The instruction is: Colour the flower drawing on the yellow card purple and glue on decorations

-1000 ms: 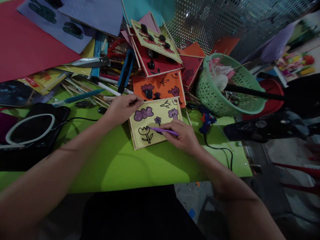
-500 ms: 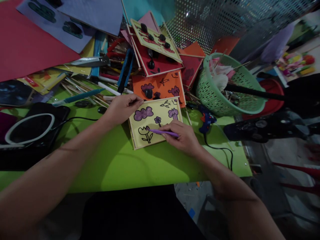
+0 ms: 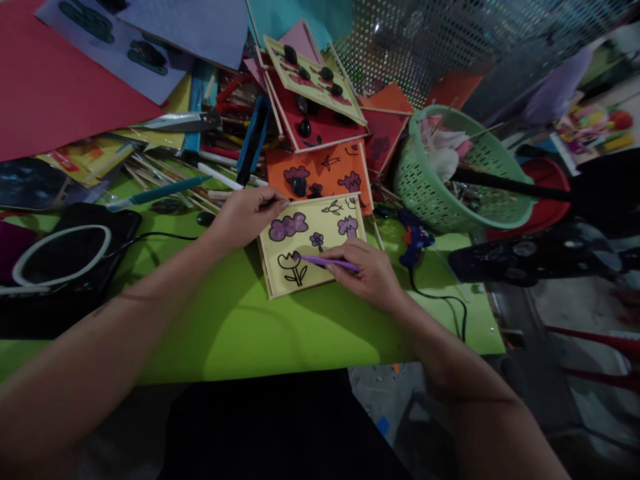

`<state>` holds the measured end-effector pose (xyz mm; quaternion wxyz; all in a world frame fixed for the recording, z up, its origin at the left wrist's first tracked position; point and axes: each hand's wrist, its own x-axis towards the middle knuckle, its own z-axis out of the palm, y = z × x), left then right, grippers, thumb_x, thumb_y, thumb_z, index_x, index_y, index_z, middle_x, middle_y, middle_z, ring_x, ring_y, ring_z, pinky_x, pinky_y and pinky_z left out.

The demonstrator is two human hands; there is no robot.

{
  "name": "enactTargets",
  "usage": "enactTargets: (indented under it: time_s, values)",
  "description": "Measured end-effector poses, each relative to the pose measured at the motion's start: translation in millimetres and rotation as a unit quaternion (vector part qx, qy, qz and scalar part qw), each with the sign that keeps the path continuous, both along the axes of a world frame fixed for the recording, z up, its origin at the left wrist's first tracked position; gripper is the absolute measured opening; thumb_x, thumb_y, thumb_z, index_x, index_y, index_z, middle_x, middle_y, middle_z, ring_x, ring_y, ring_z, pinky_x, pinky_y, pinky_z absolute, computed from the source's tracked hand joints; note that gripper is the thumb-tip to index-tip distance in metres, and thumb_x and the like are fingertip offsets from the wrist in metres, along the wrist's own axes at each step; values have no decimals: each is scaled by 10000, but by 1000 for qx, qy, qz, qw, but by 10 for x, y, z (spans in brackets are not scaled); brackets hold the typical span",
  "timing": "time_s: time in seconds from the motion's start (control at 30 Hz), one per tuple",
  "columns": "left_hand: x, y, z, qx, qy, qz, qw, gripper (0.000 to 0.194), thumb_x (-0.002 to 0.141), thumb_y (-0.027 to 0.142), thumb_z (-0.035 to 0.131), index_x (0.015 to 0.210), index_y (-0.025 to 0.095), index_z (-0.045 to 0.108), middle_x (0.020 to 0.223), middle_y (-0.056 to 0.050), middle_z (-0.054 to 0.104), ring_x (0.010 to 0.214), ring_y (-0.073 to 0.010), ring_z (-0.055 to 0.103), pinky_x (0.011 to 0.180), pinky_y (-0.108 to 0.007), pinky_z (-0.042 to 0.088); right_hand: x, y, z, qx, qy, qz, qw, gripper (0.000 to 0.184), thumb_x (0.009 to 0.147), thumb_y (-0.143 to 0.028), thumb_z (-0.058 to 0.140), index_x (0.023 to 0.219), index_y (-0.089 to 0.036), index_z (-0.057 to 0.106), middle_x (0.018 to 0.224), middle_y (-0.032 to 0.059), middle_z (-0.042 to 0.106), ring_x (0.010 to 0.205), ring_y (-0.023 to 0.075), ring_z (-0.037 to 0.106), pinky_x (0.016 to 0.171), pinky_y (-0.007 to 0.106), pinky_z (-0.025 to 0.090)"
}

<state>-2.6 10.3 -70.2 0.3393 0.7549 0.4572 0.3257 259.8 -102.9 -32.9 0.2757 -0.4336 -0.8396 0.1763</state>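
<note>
A yellow card (image 3: 280, 243) with a thin stick frame lies on the green table in front of me. On it are black line drawings: a cloud and a small flower coloured purple, a bird, and a tulip (image 3: 292, 270) with purple at the right of its bloom. My right hand (image 3: 367, 270) grips a purple marker (image 3: 330, 262), its tip on the tulip's upper right petal. With fingers and thumb pinched together, my left hand (image 3: 250, 217) rests at the card's upper left edge, holding that edge.
Behind the card lie an orange card (image 3: 330, 162) and a stack of framed cards with black stones. To the right are a blue glue gun (image 3: 414, 243) with a cord and a green basket (image 3: 460, 207). Scissors (image 3: 183, 121), sticks and a teal pen (image 3: 170, 189) lie left.
The marker tip stays at the tulip's petal with barely any movement. The whole view has shifted slightly; my left hand keeps its place on the card.
</note>
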Motion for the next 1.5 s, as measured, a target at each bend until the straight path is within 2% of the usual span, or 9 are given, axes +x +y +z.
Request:
enactTargets:
  time_s: [0.63, 0.83, 1.23, 1.5]
  values:
    - [3, -3, 13, 0, 7, 8, 1000, 312, 930, 462, 582, 935, 211, 767, 882, -55, 805, 775, -204, 674, 677, -307, 491, 0, -18, 31, -15, -7, 12, 1000, 148, 980, -177, 671, 1068, -214, 785, 896, 45, 773, 772, 178, 680, 671, 295, 504]
    - [9, -8, 26, 3, 8, 5, 1000, 327, 932, 461, 579, 946, 194, 766, 878, -61, 800, 769, -203, 673, 667, -301, 486, 2, -5, 22, 1, 0, 5, 1000, 158, 992, -173, 663, 1092, -204, 782, 905, 51, 783, 786, 184, 673, 686, 303, 507]
    - [10, -9, 35, -2, 9, 3, 1000, 326, 943, 449, 576, 953, 192, 776, 880, -63, 799, 771, -199, 673, 661, -300, 488, 22, -18, 4, -29, -10, 8, 1000, 162, 989, -202, 664, 1093, -240, 783, 911, 40, 784, 797, 186, 685, 686, 311, 514]
    - [2, 2, 15, 8, -2, -3, 1000, 295, 936, 444, 580, 932, 211, 760, 874, -49, 795, 772, -208, 682, 668, -307, 479, 9, 38, -44, 6, -7, 2, 1000, 163, 1018, -216, 671, 1142, -227, 777, 1003, 65, 822, 846, 204, 705, 718, 329, 542]
